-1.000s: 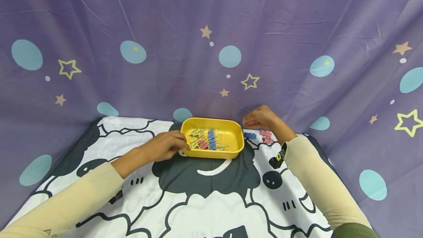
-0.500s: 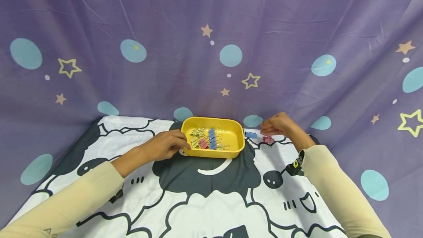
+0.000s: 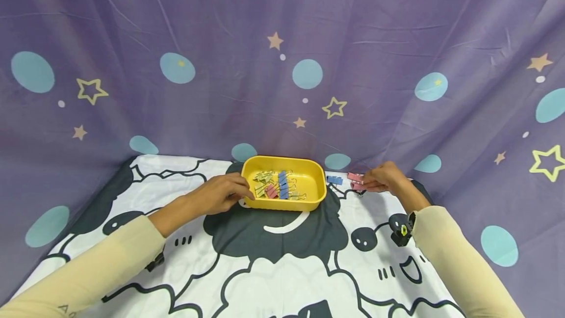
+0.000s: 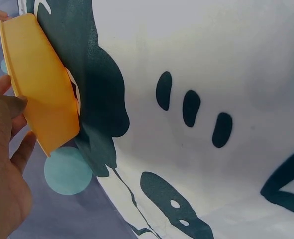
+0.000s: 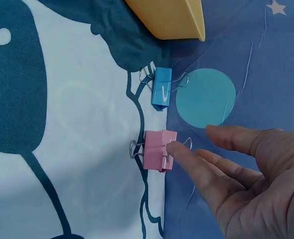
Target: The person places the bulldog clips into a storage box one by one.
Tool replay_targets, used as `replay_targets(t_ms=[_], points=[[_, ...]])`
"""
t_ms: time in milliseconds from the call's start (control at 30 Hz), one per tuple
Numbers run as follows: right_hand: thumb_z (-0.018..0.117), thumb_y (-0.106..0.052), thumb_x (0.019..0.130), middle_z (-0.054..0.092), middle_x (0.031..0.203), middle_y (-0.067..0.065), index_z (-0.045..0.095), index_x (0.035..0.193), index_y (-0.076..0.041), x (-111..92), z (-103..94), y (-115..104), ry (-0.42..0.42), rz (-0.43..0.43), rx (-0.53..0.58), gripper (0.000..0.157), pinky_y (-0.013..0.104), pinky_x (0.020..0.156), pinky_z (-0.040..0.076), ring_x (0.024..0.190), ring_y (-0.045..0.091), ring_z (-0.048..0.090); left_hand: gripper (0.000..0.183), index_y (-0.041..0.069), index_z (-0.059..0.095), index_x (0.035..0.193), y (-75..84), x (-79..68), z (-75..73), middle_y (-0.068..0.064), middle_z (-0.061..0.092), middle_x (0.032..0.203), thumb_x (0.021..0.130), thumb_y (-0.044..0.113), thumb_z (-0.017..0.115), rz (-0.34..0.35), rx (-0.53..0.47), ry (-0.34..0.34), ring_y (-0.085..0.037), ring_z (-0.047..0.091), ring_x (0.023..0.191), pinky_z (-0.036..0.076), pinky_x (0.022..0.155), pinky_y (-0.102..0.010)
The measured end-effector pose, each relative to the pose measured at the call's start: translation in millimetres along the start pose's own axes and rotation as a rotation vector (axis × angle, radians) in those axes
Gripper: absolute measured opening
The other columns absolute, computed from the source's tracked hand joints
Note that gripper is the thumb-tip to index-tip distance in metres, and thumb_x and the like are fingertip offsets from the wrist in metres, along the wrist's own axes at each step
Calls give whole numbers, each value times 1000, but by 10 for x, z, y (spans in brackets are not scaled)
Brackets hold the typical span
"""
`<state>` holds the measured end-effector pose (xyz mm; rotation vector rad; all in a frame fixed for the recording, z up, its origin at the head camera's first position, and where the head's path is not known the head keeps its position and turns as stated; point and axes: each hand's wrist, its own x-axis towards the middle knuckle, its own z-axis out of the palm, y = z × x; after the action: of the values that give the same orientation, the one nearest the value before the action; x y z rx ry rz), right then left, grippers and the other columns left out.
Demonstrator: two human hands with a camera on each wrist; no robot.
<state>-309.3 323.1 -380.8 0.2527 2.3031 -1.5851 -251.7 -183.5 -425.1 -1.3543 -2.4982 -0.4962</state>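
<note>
At the back of the cloth stands a yellow tray [image 3: 315, 205] with green, pink and blue binder clips lying in it. My left hand [image 3: 222, 194] grips its left end, and the left wrist view shows fingers and thumb about the rim [image 4: 13, 74]. My right hand [image 3: 383, 180] is right of the tray, its fingers extended over two pink binder clips [image 5: 155, 149]. One fingertip overlaps the clips' edge in the right wrist view, while the thumb is held apart. Between these clips and the tray lies a blue binder clip [image 5: 161, 88].
A white cloth [image 3: 287, 283] with dark cartoon shapes covers the table. Close behind the tray hangs a purple curtain [image 3: 247, 63] printed with stars and blue ovals. The pink and blue clips lie near the cloth's back edge.
My right hand has moved right and toward me, from beside the tray past the blue clip to the pink clips. The left hand and the tray have stayed put.
</note>
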Motion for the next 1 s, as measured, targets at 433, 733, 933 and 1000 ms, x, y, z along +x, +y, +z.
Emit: replay_targets(t_ms=[433, 733, 933, 1000], points=[[74, 9, 97, 82, 73, 5, 81, 96, 7, 37, 2, 228, 79, 30, 22, 7, 32, 72, 70, 67, 13, 82, 39, 23, 90, 112, -22, -12, 8, 4, 79, 111, 94, -10, 77, 6, -3, 18, -14, 69, 102, 61, 87, -36], [73, 11, 100, 85, 83, 13, 79, 114, 16, 106, 104, 376, 90, 56, 149, 17, 39, 84, 71, 75, 18, 84, 36, 20, 89, 111, 6, 3, 3, 1, 79, 110, 94, -9, 77, -7, -13, 1, -16, 71, 103, 62, 90, -39], [70, 9, 102, 84, 79, 12, 83, 111, 12, 140, 107, 416, 74, 63, 209, 15, 35, 78, 71, 72, 18, 84, 36, 20, 89, 112, 14, 4, 3, 1, 78, 111, 93, -9, 78, -4, -10, 8, -16, 70, 104, 62, 91, -40], [70, 9, 102, 84, 79, 12, 83, 109, 11, 150, 105, 419, 75, 70, 229, 15, 35, 77, 71, 72, 19, 84, 36, 20, 89, 112, 15, 2, -1, 1, 78, 111, 93, -9, 78, -8, -13, 7, -16, 70, 104, 62, 91, -39]])
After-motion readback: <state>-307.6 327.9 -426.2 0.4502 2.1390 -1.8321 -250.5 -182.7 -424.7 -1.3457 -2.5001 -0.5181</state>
